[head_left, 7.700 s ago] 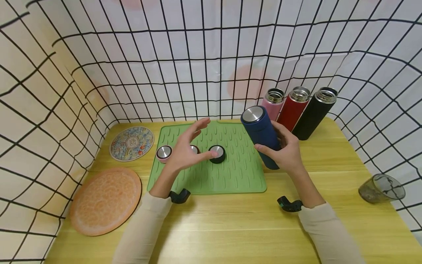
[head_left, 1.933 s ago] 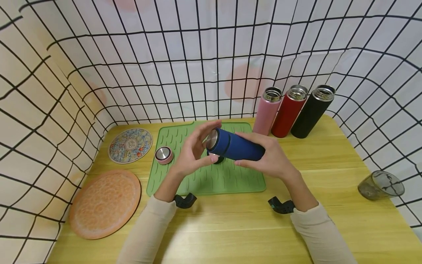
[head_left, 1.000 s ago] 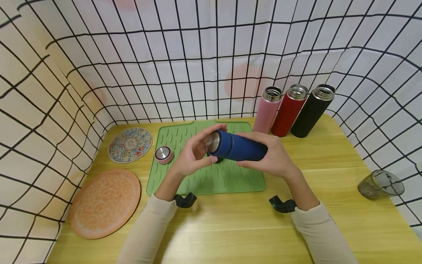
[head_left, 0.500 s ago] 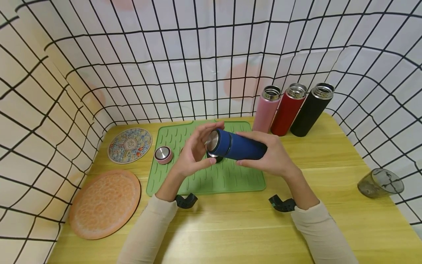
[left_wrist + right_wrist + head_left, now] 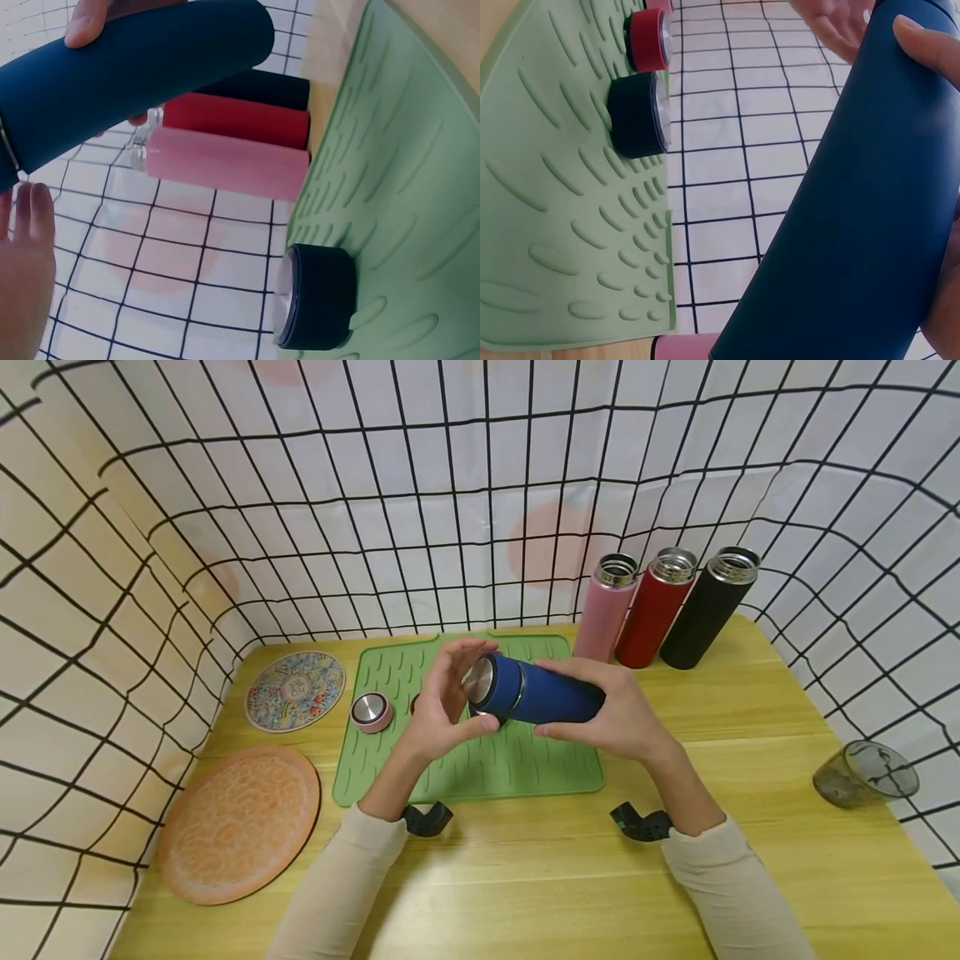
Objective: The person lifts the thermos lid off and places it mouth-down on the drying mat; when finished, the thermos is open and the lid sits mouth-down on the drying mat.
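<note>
My right hand point(image 5: 626, 714) grips a blue vacuum flask point(image 5: 558, 693), tilted nearly flat above the green ridged mat point(image 5: 540, 768). Its blue lid point(image 5: 507, 687), silver on top, points left, and a thin metal line shows where it meets the body. Around this end my left hand point(image 5: 433, 714) stands with thumb below and fingers behind. Those fingers look fairly straight, and in the wrist views a small gap shows beside the flask. On the mat lie a pink lid point(image 5: 371, 712), a red lid point(image 5: 649, 39) and a black lid point(image 5: 326, 296); the head view partly hides the last two.
Upright without lids at the back right are a pink flask point(image 5: 603, 610), a red flask point(image 5: 655, 614) and a black flask point(image 5: 707, 614). A tinted glass point(image 5: 862, 777) is far right. Leftward lie a patterned round coaster point(image 5: 295, 691) and an orange round placemat point(image 5: 240, 822). Black grid lines surround the table.
Earlier the right hand held the flask more upright, farther right; it then came left to the left hand. Lately the seam between lid and body has widened, and the left hand has turned slightly.
</note>
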The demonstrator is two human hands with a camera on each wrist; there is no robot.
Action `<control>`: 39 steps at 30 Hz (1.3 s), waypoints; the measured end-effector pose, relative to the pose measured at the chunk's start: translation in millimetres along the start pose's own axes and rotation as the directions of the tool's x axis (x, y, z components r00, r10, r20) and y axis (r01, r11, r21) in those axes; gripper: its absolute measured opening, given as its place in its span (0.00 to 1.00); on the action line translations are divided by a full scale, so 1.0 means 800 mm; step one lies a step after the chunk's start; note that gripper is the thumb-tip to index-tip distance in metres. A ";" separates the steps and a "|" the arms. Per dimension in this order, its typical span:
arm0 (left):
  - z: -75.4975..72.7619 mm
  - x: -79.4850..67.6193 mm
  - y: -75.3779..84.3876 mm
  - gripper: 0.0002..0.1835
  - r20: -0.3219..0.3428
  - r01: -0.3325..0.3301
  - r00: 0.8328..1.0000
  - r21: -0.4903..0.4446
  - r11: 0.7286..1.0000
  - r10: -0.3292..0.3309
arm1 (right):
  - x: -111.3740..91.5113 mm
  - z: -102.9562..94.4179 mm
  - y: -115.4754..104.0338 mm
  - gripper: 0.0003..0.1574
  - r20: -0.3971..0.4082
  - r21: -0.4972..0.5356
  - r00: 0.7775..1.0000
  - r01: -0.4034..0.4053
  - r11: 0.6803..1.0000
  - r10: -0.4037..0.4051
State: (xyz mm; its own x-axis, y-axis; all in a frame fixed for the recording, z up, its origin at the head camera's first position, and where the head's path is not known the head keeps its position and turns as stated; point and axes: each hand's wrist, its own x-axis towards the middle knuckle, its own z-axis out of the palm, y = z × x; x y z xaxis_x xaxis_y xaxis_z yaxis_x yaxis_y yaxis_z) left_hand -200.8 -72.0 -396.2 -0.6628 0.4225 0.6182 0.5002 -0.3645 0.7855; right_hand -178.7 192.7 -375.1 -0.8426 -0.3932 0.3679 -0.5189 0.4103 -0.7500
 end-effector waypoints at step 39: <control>0.006 0.002 0.000 0.48 -0.306 0.153 0.942 0.019 0.988 -0.140 | -0.012 -0.069 0.027 0.56 -0.197 -0.109 0.978 -0.098 0.989 0.075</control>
State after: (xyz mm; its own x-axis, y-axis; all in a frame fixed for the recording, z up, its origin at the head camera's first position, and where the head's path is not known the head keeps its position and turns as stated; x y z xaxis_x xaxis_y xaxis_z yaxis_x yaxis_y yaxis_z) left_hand -199.4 -67.6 -395.0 -0.8647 0.1952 0.4629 0.4033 -0.2797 0.8713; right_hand -189.9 251.1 -364.6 -0.8911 -0.1915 0.4115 -0.4463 0.5339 -0.7182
